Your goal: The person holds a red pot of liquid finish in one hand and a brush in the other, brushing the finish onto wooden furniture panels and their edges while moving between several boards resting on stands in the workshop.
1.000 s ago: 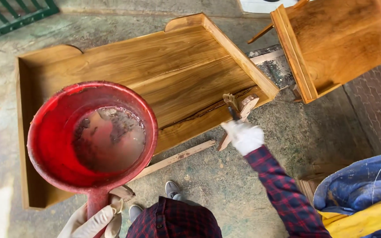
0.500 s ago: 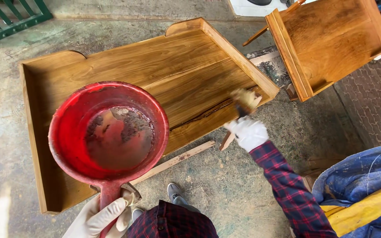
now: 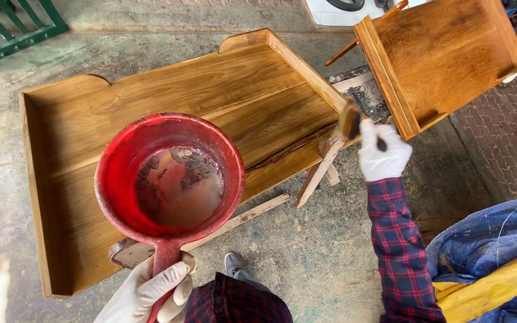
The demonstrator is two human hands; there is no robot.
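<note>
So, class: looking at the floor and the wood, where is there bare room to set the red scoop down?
Bare concrete floor lies between the loose wooden slat, the shoe and the blue sack. The big wooden tray is bare at its far half. It is crowded around the right hand, brush and small wooden box.

stained concrete floor (image 3: 151, 24), green metal gate (image 3: 13, 27), brick paving (image 3: 504, 149).

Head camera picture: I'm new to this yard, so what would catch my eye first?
The big red dipper pan, held by its handle in the gloved left hand, fills the lower middle. Behind it lies a long wooden tray panel on the concrete. At right, the gloved right hand holds a brush at the panel's corner.
</note>
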